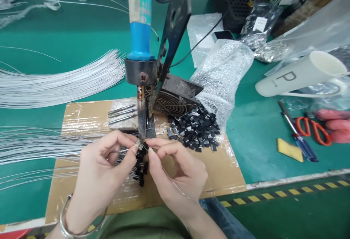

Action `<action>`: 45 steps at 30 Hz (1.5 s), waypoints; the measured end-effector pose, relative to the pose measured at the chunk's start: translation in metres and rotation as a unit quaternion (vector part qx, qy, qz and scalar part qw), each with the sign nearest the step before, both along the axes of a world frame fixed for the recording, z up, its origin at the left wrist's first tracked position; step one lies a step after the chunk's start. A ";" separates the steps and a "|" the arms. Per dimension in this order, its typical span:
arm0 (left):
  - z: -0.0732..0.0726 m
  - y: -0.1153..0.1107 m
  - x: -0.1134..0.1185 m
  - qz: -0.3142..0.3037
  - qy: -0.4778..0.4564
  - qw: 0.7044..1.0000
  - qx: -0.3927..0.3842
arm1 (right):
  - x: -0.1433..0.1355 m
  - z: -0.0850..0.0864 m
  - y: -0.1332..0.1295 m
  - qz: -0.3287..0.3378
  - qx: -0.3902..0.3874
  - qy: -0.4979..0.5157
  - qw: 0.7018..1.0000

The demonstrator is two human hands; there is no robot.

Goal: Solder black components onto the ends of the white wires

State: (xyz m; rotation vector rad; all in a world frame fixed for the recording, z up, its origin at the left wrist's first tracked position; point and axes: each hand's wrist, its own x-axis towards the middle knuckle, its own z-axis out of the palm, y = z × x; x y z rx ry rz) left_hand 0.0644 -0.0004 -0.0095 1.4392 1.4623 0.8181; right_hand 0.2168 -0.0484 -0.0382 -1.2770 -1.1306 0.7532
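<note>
Thin silvery wire (177,188) trails across the right hand (182,166) from its pinched thumb and forefinger, its near end just below the tip of an upright soldering iron (140,42). Those two fingers are brought almost together, with the wire caught between them, and the other fingers are curled into the palm. The left hand (100,171), a metal bangle (63,215) round its wrist, has thumb and forefinger pressed together on a small piece (140,145) right beside the iron's tip; it is mostly covered by the fingertips, so it is probably a connector, though I can't be certain.

Just below the fingertips, black connectors (141,175) sit in a row at the ends of pale wires (41,146) that pass under the left hand. All this happens over a sheet of cardboard (221,175) laid on a green worktop (253,137).

Beyond the right hand lies a heap of loose black pieces (195,128), next to a round-grilled fan (173,102) and a bag of bubble wrap (225,71). A thicker bundle of white wires (60,84) lies farther off to the left. Over to the right are a yellow sponge (290,149), a screwdriver (303,147), red-handled scissors (318,133) and a white mug (295,75) (marked with a large P).
</note>
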 end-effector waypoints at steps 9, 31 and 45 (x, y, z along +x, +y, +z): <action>0.005 0.003 0.003 -0.003 0.000 1.000 -0.024 | 0.000 0.002 0.002 0.001 -0.006 0.009 1.000; 0.009 0.006 0.006 0.015 -0.030 0.999 -0.019 | -0.001 0.005 0.004 -0.012 -0.007 -0.001 1.000; 0.007 0.005 0.004 0.013 -0.022 1.000 -0.015 | -0.001 0.003 0.003 -0.001 -0.006 0.008 1.000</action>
